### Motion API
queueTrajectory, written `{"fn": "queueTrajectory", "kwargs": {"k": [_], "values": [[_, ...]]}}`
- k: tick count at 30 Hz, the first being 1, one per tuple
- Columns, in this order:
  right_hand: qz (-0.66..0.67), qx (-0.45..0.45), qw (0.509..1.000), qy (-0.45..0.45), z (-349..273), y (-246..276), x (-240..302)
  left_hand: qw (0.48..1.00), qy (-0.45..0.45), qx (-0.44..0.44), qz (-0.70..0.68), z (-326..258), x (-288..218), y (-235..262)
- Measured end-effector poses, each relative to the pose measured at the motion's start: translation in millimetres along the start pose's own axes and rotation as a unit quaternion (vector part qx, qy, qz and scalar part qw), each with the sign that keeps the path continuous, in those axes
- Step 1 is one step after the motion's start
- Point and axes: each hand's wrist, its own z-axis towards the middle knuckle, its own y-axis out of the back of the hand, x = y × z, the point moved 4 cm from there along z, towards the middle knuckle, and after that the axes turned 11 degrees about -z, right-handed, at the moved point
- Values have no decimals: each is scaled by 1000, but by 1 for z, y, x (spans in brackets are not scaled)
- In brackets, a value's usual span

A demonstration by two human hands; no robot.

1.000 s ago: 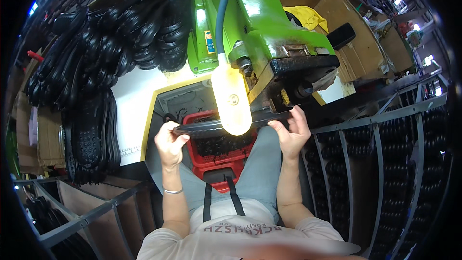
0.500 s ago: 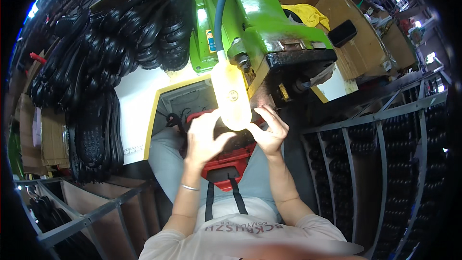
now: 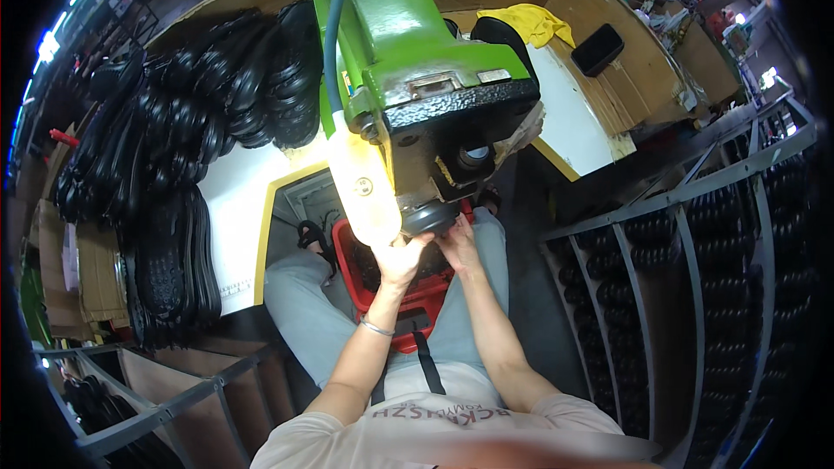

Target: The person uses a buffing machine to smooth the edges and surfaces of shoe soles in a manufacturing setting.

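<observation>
Black soles (image 3: 187,143) are stacked left of the hands. The green machine (image 3: 408,52) and its lamp (image 3: 365,187) overhang both hands. Left hand (image 3: 401,259) and right hand (image 3: 458,247) meet under the machine head, above the red basket (image 3: 404,300); their grip cannot be told.

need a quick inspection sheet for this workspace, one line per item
surface: white table with yellow edge
job's things: green machine with lit lamp; red bin on lap
clutter: black soles piled left; yellow cloth, dark case
grips: left hand and right hand raised together under the machine head; what they hold is hidden
cables: blue hose down the machine
surroundings: metal racks of soles, cardboard walls
</observation>
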Motion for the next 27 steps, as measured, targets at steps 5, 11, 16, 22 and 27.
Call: {"fn": "queueTrajectory", "kwargs": {"k": [5,11,16,22,27], "values": [[-53,0,999,11,-1,6,2,999,24,17,-26,1,-7,-6],[-4,6,1000,19,-8,-25,-29,977,-27,78,194,8,-21,0],[-36,-100,991,75,-19,0,-3,981,26,111,157,3,-8,5],[-74,-109,988,80,-25,11,13,980,20,96,174,-2,-3,0],[-13,-82,996,41,-24,-18,-23,968,-1,84,238,7,-18,-9]]}}
